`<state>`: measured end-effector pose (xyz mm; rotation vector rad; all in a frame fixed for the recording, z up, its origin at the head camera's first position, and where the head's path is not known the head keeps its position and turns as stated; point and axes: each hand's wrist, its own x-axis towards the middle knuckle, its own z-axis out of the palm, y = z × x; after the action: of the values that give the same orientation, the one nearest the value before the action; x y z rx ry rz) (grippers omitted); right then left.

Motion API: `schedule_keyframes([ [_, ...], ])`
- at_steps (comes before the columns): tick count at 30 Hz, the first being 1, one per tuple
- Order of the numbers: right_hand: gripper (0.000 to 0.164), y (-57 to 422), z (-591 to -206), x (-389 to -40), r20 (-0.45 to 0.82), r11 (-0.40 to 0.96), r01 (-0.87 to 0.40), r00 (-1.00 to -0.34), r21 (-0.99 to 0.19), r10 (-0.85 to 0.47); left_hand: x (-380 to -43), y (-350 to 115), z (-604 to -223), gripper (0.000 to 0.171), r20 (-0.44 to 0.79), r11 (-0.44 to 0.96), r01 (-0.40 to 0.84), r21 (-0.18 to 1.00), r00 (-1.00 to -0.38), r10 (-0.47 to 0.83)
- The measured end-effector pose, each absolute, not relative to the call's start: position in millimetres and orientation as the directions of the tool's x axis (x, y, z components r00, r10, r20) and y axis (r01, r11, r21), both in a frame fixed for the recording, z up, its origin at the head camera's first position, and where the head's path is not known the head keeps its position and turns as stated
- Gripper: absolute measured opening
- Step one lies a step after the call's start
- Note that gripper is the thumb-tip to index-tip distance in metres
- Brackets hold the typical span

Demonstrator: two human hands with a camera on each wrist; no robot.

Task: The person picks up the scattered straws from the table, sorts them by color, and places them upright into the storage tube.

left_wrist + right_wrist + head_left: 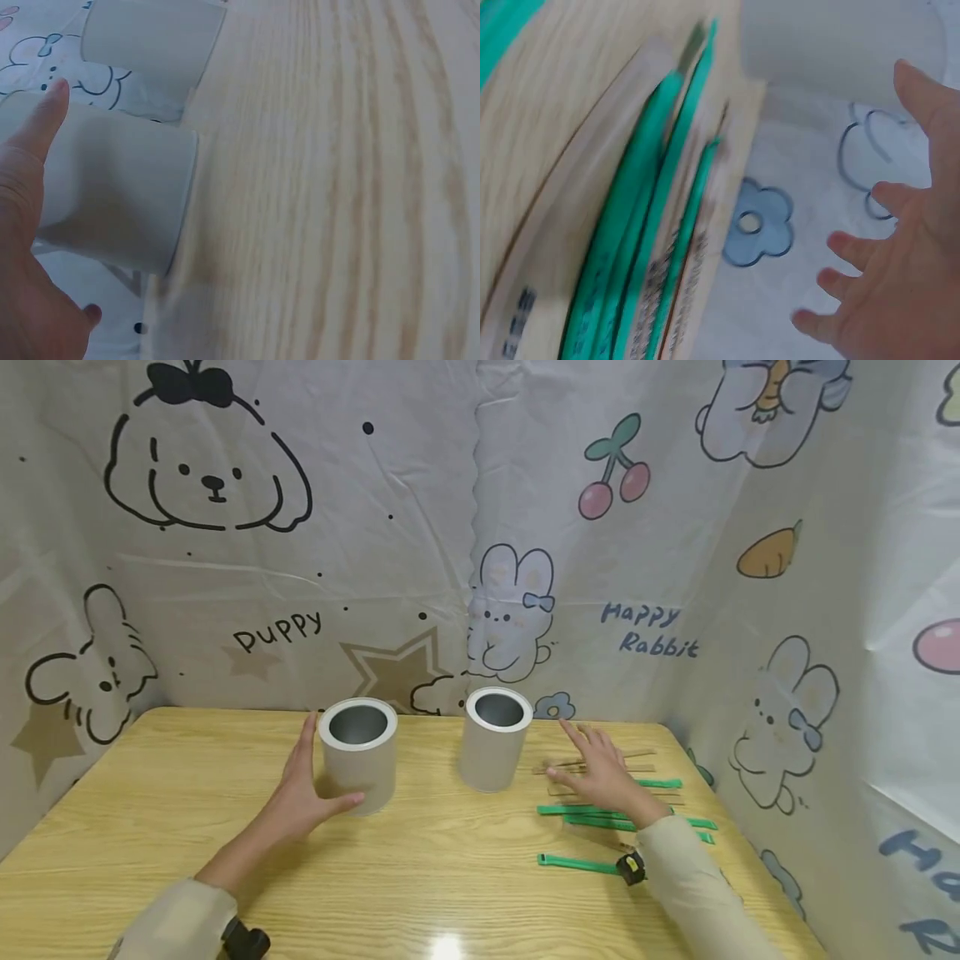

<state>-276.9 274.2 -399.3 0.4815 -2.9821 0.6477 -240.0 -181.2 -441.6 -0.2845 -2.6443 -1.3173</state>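
Note:
Two pale cylindrical canisters with thick white rims and grey insides stand upright on the table. Beside the left canister [360,772] is my left hand [296,802], thumb reaching across its front and fingers extended along its far left side. The left wrist view shows an extended digit of that hand overlapping the canister [112,180]. My right hand [600,772] hovers with spread fingers to the right of the other canister [487,760], above several green strips [558,810] and thin brown strips [637,768]. In the right wrist view, its fingers [855,251] hold nothing.
The wooden table [420,877] ends at a white cloth backdrop [420,552] with cartoon prints, which also runs along the right side. One green strip [577,863] lies nearer the front, partly behind the right wrist camera [632,867].

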Motion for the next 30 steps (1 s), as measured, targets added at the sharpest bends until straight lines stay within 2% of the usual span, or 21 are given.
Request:
schedule_keyframes([
  [5, 0.081, 290, -404, -287, 0.094, 0.845, -0.319, -0.946, -0.428, -0.310, -250, -175, -451, 0.142, 0.293, 0.462, 0.321, 0.827, -0.947, 0.133],
  [10, 0.074, 302, -404, -300, 0.040, 0.834, -0.295, -0.949, -0.466, -0.313, -255, -174, -456, 0.144, 0.276, 0.365, 0.316, 0.876, -0.948, 0.158],
  [18, 0.069, 319, -414, -323, -0.061, 0.801, -0.188, -0.961, -0.568, -0.269, -262, -175, -462, 0.141, 0.305, 0.272, 0.338, 0.901, -0.939, 0.156],
  [23, 0.060, 325, -418, -331, -0.111, 0.784, -0.133, -0.962, -0.606, -0.249, -267, -174, -463, 0.136, 0.276, 0.218, 0.299, 0.929, -0.952, 0.128],
  [30, 0.043, 337, -423, -340, -0.106, 0.787, -0.124, -0.966, -0.604, -0.234, -271, -174, -463, 0.121, 0.203, 0.211, 0.232, 0.949, -0.967, 0.152],
])
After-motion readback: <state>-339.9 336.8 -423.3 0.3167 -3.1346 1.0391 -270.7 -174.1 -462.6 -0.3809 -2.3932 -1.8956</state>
